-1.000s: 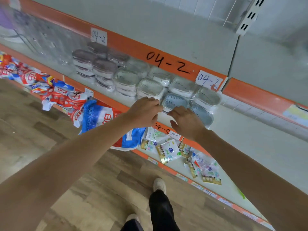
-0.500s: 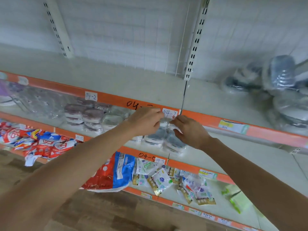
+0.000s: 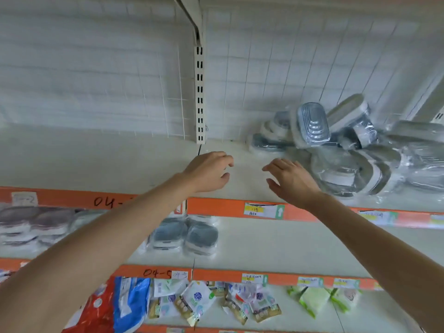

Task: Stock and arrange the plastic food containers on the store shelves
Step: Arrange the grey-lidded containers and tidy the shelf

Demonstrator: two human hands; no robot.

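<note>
The left hand hangs over the bare cream surface of the upper shelf, fingers loosely curled and holding nothing. The right hand is beside it, apart from it, fingers spread and relaxed, also holding nothing; it is just left of a loose pile of plastic-wrapped grey-and-white oval food containers lying tilted and heaped at the right of that shelf, against the white wire-grid back panel. Whether the hand touches the wrapping cannot be told. A slotted cream upright stands behind the hands. On the shelf below, behind the orange shelf edge strip, more wrapped grey-lidded containers sit in neat rows, partly hidden by the left forearm. The lowest shelf holds small printed sachets and a red-and-blue bag.
</note>
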